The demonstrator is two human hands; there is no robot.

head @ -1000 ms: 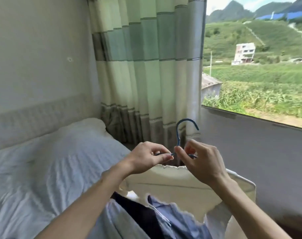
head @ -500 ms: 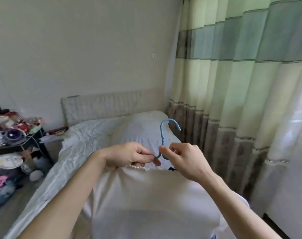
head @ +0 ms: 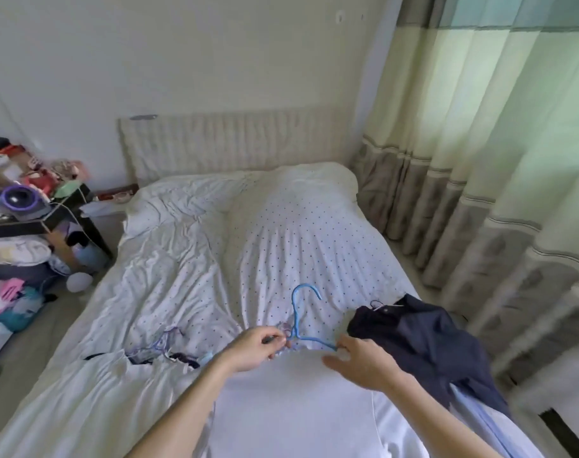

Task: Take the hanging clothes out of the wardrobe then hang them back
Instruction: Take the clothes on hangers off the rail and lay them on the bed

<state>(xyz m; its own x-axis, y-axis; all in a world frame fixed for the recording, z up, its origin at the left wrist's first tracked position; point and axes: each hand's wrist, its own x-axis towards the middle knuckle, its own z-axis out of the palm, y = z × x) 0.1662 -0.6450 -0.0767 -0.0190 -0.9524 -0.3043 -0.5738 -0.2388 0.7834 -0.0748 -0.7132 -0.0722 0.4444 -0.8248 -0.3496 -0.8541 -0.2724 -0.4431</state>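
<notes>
Left hand (head: 255,350): pinches blue hanger (head: 295,319) at white garment's (head: 281,408) collar;
Right hand (head: 364,361): just right of it, grip unclear;
Progress: garment out, on bed (head: 182,259); rehanging remains

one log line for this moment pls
stage: white garment on bed, blue hanger at its collar | left hand: pinches hanger neck | right hand: at hanger's right arm, grip blurred | nearby: navy garment

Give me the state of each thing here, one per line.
white garment: spread on bed.
blue hanger: partly in its neck, hook up.
dark garment: crumpled on bed.
left hand: pinches the hanger.
right hand: at hanger's arm, grip blurred.
curtain: drawn.
</notes>
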